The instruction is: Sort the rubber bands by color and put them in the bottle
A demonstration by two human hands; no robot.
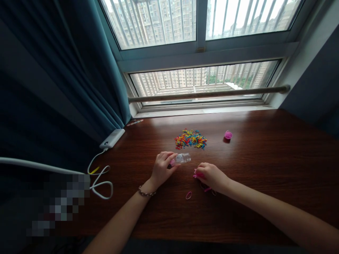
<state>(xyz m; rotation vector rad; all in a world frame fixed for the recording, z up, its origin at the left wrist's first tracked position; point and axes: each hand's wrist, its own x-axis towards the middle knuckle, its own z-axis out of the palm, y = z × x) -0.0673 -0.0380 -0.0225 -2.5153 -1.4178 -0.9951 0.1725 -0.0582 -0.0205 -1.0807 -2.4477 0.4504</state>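
My left hand (163,165) is closed round a small clear plastic bottle (183,158), tipped on its side with its open-looking end to the right. Something pink shows inside the bottle near my fingers. In my right hand (212,175) is a bunch of pink rubber bands (198,174), pinched just above the table. More pink bands lie under that hand, partly hidden by it. One loose pink band (188,195) rests on the wood between my forearms. Beyond the bottle is a heap of small multicoloured bands (190,139).
A pink cap-like cup (228,135) sits on the brown table (259,151) at the back right. At the left stand a white box-shaped device (112,138) and a looped white cable (110,190). A blue curtain (111,91) hangs beside the barred window.
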